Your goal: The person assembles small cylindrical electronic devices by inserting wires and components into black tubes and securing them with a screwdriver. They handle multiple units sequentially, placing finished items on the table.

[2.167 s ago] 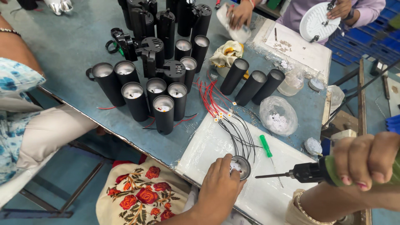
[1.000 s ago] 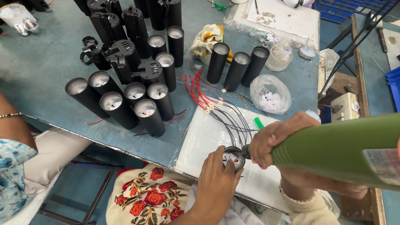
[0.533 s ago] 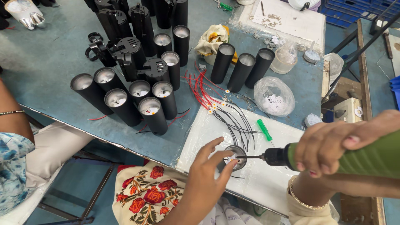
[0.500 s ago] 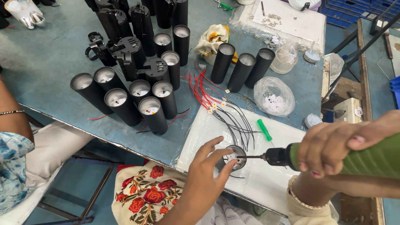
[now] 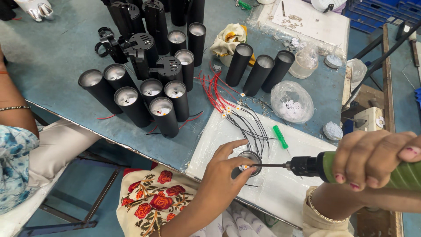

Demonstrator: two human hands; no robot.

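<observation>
My left hand [image 5: 222, 172] pinches a small round metal disc part [image 5: 251, 158] against the white board [image 5: 280, 193] at the table's near edge. My right hand [image 5: 377, 159] grips a green electric screwdriver [image 5: 351, 169]. Its thin bit lies level and its tip meets the disc. Red and black wires [image 5: 237, 109] fan out across the board just beyond the disc.
Several black cylinder lamp housings [image 5: 149, 94] stand on the blue-grey table [image 5: 52, 52]; three more [image 5: 258, 70] lean further back. A small green screwdriver [image 5: 280, 137], a clear bag of small parts [image 5: 291, 102] and a grey box [image 5: 368, 119] lie nearby. Another person's arm [image 5: 13, 109] is at left.
My right hand brought the green screwdriver in from the right and set its bit on the disc. My left hand stayed on the disc. The view shifted slightly.
</observation>
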